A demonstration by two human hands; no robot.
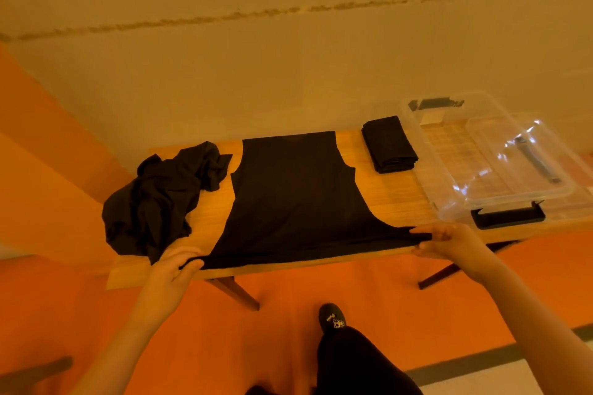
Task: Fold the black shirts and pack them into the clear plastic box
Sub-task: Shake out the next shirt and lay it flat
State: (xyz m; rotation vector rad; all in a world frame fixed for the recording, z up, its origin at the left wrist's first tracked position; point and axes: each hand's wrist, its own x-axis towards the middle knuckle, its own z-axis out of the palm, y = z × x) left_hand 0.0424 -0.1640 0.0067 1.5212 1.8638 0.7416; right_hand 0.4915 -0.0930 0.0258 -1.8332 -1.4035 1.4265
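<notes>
- Both hands are gripping the near hem of the flat black shirt [288,196]: the left hand [175,268] is pinching its left corner, the right hand [449,240] is pinching its right corner.
- Shirt's long axis is running away from the fingers, neckline far, so the fold is probably going forward.
- Soft matte cloth is lying smooth on the wooden table [391,199], between a crumpled shirt pile [154,199] and a folded stack [390,144].
- Rigid clear plastic box [500,167] is standing nearer the right hand.

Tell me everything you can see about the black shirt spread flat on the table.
The spread shirt is black, sleeveless, soft-looking fabric, lying flat on the wooden table, neckline at the far edge, hem nearest the person. The left hand and right hand each pinch a hem corner.
</notes>
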